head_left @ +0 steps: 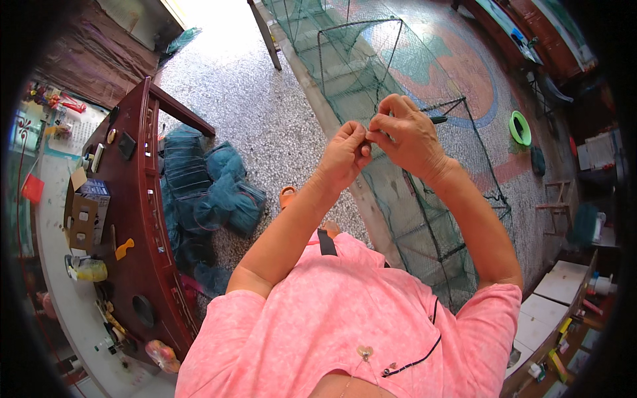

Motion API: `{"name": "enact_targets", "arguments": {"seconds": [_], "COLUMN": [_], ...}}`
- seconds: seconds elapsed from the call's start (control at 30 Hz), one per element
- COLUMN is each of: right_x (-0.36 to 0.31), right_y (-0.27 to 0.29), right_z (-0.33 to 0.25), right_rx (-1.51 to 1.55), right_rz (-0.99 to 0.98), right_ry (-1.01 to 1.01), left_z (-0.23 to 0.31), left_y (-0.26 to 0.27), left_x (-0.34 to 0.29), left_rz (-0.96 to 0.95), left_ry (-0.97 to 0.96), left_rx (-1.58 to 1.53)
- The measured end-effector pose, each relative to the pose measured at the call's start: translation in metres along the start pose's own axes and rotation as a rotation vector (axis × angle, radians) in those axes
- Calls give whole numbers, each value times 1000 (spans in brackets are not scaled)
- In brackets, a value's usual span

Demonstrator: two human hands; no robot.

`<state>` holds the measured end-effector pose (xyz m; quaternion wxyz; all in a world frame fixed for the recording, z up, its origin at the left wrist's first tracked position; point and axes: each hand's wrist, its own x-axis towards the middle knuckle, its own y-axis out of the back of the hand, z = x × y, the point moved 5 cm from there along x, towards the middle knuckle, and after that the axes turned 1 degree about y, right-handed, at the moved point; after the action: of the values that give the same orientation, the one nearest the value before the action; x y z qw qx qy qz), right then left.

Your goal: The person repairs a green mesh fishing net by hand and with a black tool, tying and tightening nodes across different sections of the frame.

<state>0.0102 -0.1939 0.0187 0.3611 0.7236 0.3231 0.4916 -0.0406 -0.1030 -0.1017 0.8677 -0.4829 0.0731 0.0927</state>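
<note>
Over the black-framed green mesh net (pixel 431 229), our bare left hand (pixel 345 154) and right hand (pixel 410 138) hold fingertips pinched, on what we cannot tell, a slim dark rod (pixel 438 120) half hidden by the right.

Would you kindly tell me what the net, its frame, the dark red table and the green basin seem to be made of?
Net: probably nylon or similar synthetic; fine, see-through green mesh.
Frame: possibly metal, dark; thin, mostly straight bars.
Table: likely wood, varnished or painted; slight sheen on its dark red surface.
Basin: most likely plastic, smooth; bright, even colour.
</note>
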Motion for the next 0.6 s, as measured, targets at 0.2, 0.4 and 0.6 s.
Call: {"name": "enact_targets", "arguments": {"seconds": [0.2, 0.4, 0.6], "right_x": [9, 28, 58], "right_y": [-1, -49, 26], "right_z": [-18, -101, -111], "right_rx": [-224, -569, 839], "right_rz": [23, -244, 71], "right_ry": [22, 44, -79], "left_z": [-6, -9, 2], "left_y": [7, 2, -20], "left_x": [1, 1, -17], "left_rz": [-35, 71, 37], "left_ry": [8, -87, -459], "left_rx": [-63, -36, 598]}}
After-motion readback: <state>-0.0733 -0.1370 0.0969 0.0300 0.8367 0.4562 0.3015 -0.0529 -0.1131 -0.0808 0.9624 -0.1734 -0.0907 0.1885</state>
